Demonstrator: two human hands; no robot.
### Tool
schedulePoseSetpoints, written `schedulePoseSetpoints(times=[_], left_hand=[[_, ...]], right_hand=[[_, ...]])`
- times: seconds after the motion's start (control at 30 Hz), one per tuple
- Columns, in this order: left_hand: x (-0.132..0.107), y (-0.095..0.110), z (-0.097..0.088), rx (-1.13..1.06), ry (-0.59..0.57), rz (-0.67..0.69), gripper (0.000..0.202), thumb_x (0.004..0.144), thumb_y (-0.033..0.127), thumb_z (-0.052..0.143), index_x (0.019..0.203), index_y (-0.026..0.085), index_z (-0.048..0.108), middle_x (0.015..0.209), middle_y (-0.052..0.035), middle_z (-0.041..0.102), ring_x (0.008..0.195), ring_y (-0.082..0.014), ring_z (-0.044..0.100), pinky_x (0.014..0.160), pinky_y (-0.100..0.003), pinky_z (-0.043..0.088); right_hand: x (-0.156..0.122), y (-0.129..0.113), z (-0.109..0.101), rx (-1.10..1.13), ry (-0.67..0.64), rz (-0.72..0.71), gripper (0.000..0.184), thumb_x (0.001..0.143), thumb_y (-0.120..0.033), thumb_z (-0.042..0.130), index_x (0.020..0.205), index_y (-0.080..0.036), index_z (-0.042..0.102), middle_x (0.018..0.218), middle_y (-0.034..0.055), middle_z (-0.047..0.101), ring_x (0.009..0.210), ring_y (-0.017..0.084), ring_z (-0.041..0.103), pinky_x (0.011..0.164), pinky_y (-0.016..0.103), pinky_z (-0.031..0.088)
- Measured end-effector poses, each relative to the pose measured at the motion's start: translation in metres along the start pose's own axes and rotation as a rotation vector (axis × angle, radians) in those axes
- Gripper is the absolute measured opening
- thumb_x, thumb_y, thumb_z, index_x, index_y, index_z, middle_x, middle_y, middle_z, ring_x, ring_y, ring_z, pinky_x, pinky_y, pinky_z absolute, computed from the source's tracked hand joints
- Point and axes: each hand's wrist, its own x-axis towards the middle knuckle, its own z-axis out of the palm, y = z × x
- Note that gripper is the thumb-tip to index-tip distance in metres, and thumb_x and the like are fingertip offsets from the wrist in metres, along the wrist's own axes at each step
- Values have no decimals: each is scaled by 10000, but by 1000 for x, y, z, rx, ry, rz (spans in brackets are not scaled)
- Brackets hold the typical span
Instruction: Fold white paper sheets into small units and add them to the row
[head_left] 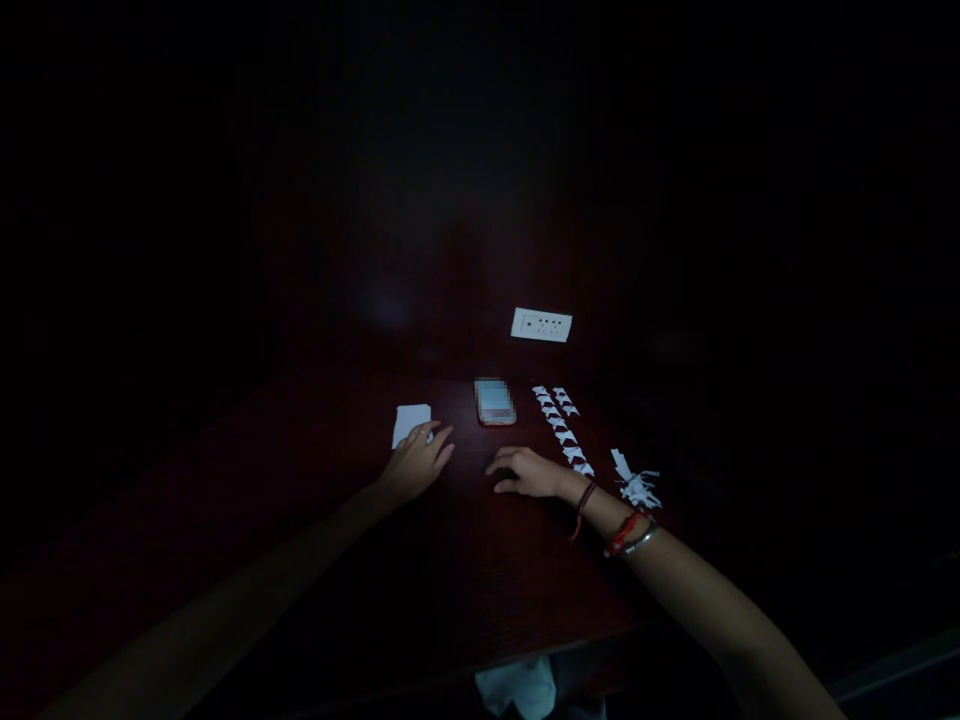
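Note:
The scene is very dark. My left hand (417,463) rests on a dark red wooden table (300,520), its fingertips on the lower edge of a small white paper (411,421); the fingers look loosely curled around the paper's corner. My right hand (528,472) lies palm down on the table with the fingers bent, and I see nothing in it. Red thread bands and a metal bangle circle my right wrist (626,535). Just right of that hand runs a row of several small folded white paper pieces (562,430).
A phone (495,402) lies face up beyond my hands. A heap of white paper scraps (636,484) sits at the right. A white socket plate (541,325) is set in the dark wall behind. Pale cloth (521,688) shows below the table's near edge.

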Motion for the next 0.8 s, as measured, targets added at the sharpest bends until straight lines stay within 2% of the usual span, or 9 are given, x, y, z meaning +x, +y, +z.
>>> schedulePoseSetpoints(times=[0.13, 0.3, 0.57, 0.7, 0.8], left_hand=[[-17, 10, 6, -12, -18, 79, 310, 834, 306, 341, 1106, 207, 453, 1129, -65, 427, 1062, -205, 375, 883, -337, 302], [-20, 9, 14, -23, -10, 112, 282, 835, 277, 341, 1069, 192, 473, 1088, -69, 458, 1025, -200, 410, 871, -338, 311], [-19, 6, 15, -30, -11, 142, 251, 828, 240, 350, 1025, 185, 495, 1056, -64, 470, 997, -196, 422, 868, -341, 311], [-17, 9, 15, -48, -19, 165, 237, 817, 230, 372, 1011, 192, 502, 1062, -60, 464, 1001, -203, 419, 862, -348, 321], [-11, 20, 18, -81, -22, 190, 237, 812, 226, 380, 1010, 191, 504, 1058, -61, 463, 995, -203, 424, 858, -347, 332]], right_hand=[[0, 0, 10, 5, 24, 29, 173, 710, -185, 558, 876, -140, 578, 884, 52, 537, 825, 122, 508, 765, 220, 387], [-1, 5, 18, -9, 63, 54, 94, 729, -126, 509, 809, -126, 559, 833, 50, 525, 775, 108, 496, 727, 204, 385], [10, 14, 28, -34, 24, 49, 153, 659, 3, 436, 673, -124, 520, 716, 27, 482, 672, 102, 440, 657, 195, 366], [3, 17, 23, -47, 36, 85, 167, 647, 11, 409, 684, -125, 498, 735, 32, 467, 660, 100, 421, 642, 196, 358], [-9, 21, 7, -64, 64, 138, 164, 661, 6, 395, 704, -124, 487, 743, 35, 466, 668, 101, 417, 658, 201, 357]])
